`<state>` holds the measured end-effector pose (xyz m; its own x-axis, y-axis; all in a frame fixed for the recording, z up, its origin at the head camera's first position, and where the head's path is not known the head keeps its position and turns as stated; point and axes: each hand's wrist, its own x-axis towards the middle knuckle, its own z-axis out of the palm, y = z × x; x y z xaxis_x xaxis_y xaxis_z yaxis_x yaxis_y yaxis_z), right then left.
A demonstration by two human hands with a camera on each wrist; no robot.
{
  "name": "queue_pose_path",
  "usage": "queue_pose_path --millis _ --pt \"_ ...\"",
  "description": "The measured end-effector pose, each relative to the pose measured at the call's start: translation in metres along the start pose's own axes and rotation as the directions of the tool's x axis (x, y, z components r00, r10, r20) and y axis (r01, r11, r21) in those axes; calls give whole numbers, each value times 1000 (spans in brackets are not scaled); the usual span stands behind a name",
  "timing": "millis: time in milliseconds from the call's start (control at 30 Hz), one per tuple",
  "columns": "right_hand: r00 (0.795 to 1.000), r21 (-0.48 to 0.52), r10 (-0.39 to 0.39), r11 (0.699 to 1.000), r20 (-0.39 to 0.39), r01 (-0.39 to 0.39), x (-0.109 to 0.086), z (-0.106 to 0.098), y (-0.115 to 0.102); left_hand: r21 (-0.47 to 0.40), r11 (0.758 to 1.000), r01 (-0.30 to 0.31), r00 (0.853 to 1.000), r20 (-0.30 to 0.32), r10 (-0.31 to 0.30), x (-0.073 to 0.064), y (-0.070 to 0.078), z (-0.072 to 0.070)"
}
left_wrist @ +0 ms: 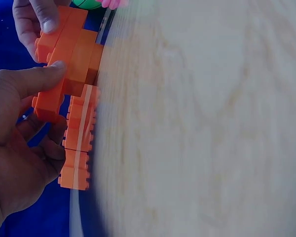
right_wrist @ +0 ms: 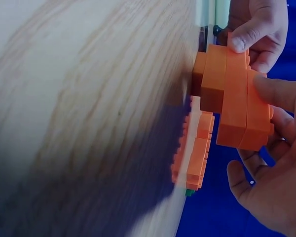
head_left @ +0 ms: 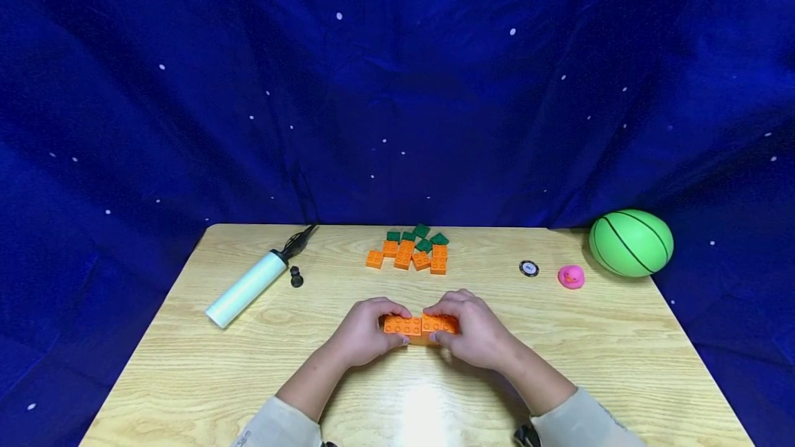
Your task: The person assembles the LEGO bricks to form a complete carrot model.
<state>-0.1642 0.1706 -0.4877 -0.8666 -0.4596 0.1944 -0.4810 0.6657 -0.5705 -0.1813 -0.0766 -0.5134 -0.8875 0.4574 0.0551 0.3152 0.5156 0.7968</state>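
Note:
A stack of orange toy building bricks (head_left: 402,325), narrow at its base and wider in its upper layers, stands on the table between both hands. My left hand (head_left: 369,331) grips the left end of the stack, thumb on the near side and fingers behind. At the other end, my right hand (head_left: 470,328) pinches an upper brick (right_wrist: 257,111) between thumb and fingers. In the right wrist view this brick lies flush along the long layer (right_wrist: 232,118) beneath it. The fingers cover part of the studs.
Behind the hands lie loose orange bricks (head_left: 404,254) and green bricks (head_left: 424,245). A white hand pump (head_left: 247,288) and a small black piece (head_left: 296,277) are at left. A poker chip (head_left: 529,268), pink rubber duck (head_left: 571,276) and green ball (head_left: 631,243) sit at right.

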Motion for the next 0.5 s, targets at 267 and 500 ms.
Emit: queue_pose_path --millis 267,500 --pt "1000 1 11 1000 -9 -11 1 2 1 16 1000 1 1000 -3 -1 0 1 -1" --pt "999 54 33 998 -1 -33 -2 3 4 13 1000 10 1000 1 -10 1 0 -1"
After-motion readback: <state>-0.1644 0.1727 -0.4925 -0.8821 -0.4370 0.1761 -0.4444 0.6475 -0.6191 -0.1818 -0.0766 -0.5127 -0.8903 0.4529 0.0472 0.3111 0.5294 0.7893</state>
